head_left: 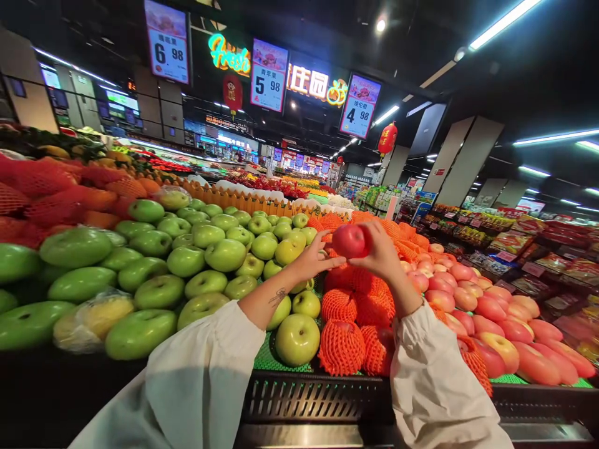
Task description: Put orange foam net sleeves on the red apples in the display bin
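A red apple (349, 241) is held up above the fruit display, with no foam net on it. My right hand (380, 251) grips its right side, thumb below. From the left, my left hand (314, 257) has its thumb and fingers around the apple's near left edge; the exact contact of the fingertips is hard to make out. Below both hands lie apples in orange foam nets (341, 346). Green apples (224, 254) are heaped under my left forearm, and bare pinkish-red apples (491, 308) spread out to the right of my right forearm.
Fruit in red mesh (51, 193) is piled at the far left. A plastic-wrapped yellow fruit (96, 318) rests among the green ones. A black slotted ledge (309, 399) edges the display in front of me. Shelves of packaged goods (510, 243) stand on the right. Price signs (269, 75) hang overhead.
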`<state>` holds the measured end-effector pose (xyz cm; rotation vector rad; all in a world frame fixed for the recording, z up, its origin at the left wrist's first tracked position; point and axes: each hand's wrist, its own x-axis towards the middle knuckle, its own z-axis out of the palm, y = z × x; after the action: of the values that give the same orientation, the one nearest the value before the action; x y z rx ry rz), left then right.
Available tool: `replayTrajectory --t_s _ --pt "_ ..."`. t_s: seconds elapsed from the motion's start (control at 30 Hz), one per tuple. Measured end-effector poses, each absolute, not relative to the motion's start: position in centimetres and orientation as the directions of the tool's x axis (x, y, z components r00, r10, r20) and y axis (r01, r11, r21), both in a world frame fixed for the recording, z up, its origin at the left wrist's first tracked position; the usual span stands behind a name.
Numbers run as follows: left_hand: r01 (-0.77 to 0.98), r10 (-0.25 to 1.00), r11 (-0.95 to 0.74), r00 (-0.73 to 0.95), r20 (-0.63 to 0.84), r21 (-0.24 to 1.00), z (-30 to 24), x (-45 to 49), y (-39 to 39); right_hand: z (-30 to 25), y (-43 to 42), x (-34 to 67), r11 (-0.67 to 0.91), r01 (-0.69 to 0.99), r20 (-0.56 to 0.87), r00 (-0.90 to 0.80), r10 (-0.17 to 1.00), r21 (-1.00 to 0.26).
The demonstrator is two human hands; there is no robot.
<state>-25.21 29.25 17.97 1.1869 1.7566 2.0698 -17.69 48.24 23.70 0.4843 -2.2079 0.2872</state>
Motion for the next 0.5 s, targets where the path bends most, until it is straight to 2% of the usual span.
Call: replayTrajectory --t_s 0.07,0.17,0.3,0.37,0.5 --pt "0.267 0.574 -0.309 -0.713 0.403 0.913 18.0 -24.9 29.5 21.9 47.0 -17.9 0.902 -0.428 0.728 -0.636 -0.256 -0.057" --pt "0.245 0.51 -0.243 -0.791 0.339 0.939 18.3 -24.3 29.7 19.8 46.2 -18.1 0.91 -0.407 0.692 -0.68 -0.241 -0.083" --pt "0.178 0.423 -0.255 -0.863 0.275 0.95 18.8 -23.9 29.6 18.9 46.1 -18.7 0.829 -0.528 0.735 -0.634 -0.24 -0.185" --pt "0.118 0.398 -0.312 -0.885 0.242 0.943 19.1 -23.8 29.5 18.7 46.4 -19.3 0.756 -0.582 0.763 -0.622 -0.175 -0.301" --pt "0.033 0.362 -0.353 -0.917 0.169 0.935 19.4 -24.0 29.2 17.8 47.4 -20.8 0.685 -0.496 0.743 -0.662 0.1 -0.534"
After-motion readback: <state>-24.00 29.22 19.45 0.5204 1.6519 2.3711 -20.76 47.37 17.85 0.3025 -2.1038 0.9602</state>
